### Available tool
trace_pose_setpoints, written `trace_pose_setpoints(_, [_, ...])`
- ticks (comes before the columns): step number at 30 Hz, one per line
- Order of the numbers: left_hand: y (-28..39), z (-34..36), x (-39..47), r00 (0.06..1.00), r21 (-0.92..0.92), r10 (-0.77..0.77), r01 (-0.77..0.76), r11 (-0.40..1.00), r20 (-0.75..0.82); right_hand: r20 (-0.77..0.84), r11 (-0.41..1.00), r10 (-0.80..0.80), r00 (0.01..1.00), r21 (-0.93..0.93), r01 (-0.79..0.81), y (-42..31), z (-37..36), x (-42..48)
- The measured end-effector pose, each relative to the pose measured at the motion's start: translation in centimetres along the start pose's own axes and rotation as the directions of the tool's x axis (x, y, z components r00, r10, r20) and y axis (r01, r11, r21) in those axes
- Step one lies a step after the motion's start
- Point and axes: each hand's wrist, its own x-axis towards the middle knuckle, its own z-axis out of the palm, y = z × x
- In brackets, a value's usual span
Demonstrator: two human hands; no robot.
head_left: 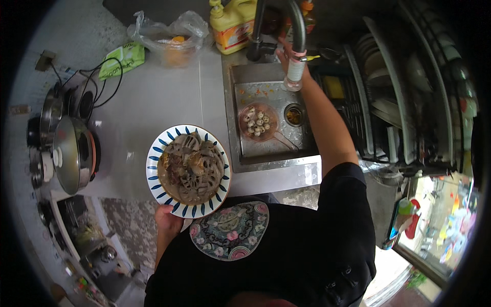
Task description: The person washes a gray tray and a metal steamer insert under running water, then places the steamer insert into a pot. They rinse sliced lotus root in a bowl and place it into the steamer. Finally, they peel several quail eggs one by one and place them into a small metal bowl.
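Observation:
My left hand (168,219) grips the lower rim of a white plate (152,168) with blue strokes around its edge. Sliced lotus root in brown sauce (205,172), with other chunks of food, fills the plate. My right arm stretches over the sink's right side. At the faucet (298,27), my right hand (283,55) has its fingers near the dark base; the spout hides part of the hand, so contact is unclear. Below, in the steel sink (264,151), a pinkish strainer (275,132) with a handle holds several speckled quail eggs (259,122).
A yellow pump jug (232,28) stands behind the sink, beside a clear plastic bag (172,42). A green packet (124,61) and black cable lie leftward. The lidded pan (69,155) is at far left. Dish racks (383,92) crowd the right. Food scraps fill the drain (294,115).

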Motion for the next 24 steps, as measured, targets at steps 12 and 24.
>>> trace_pose_setpoints(12, [-0.4, -0.3, 1.2, 0.996, -0.058, -0.065, 0.061, 0.996, -0.063, 0.01, 0.991, -0.009, 1.0, -0.131, 0.011, 0.7, 0.7, 2.7])
trace_pose_setpoints(24, [-0.1, -0.8, 1.2, 0.998, 0.031, -0.06, 0.061, 0.998, -0.03, -0.012, 0.762, 0.469, 0.883, 0.512, -0.398, -7.5, 0.8, -3.4])
